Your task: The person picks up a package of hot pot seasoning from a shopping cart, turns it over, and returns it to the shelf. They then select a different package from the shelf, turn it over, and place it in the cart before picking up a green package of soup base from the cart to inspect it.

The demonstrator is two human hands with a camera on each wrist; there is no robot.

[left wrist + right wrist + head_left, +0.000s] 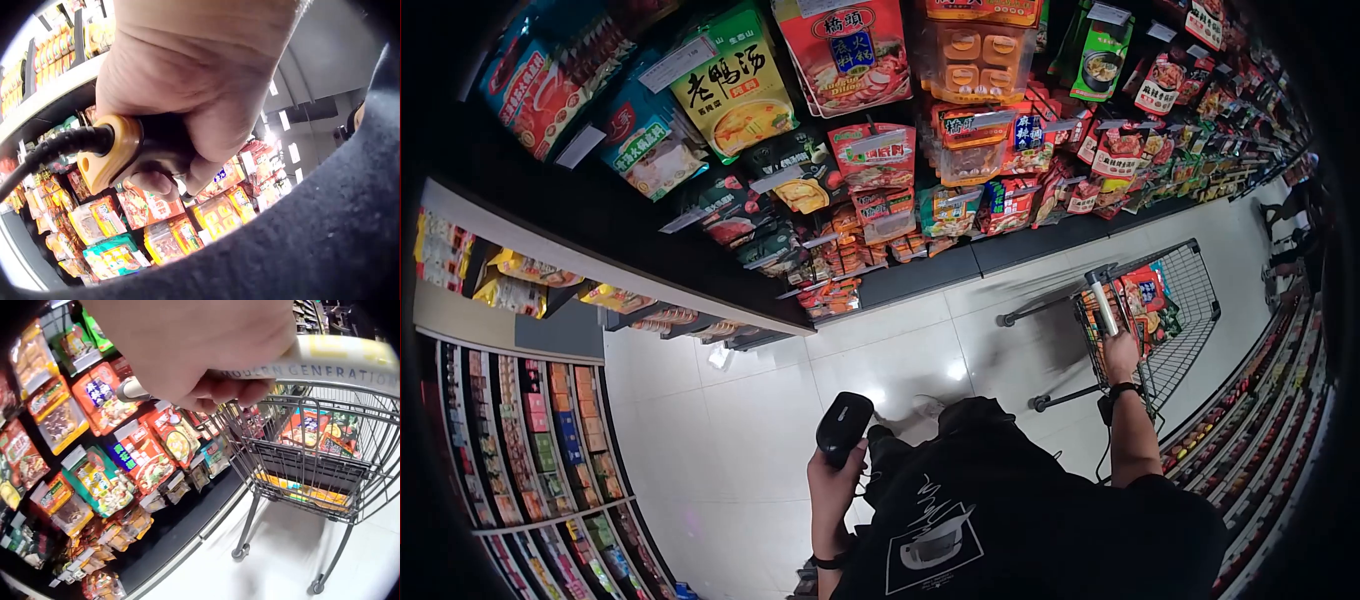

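Observation:
My left hand (832,492) grips the handle of a black handheld barcode scanner (844,424), its head tilted up in the head view. In the left wrist view, the fingers curl round the scanner's grip (165,145), and a black cable (59,149) leaves its yellow end. At the right of the head view, my right hand (1120,357) holds the handlebar (1102,304) of a wire shopping cart (1195,335). Its fingers wrap that light-coloured bar (350,361) in the right wrist view. Colourful food packets (309,430) lie inside the basket.
Hanging seasoning packets (745,85) fill a dark shelf (1000,255) ahead. More stocked shelves (550,430) stand at the left, and another long rack (1260,430) runs along the right. Pale floor tiles (890,335) lie between them. Other people's dark legs (1285,235) show far right.

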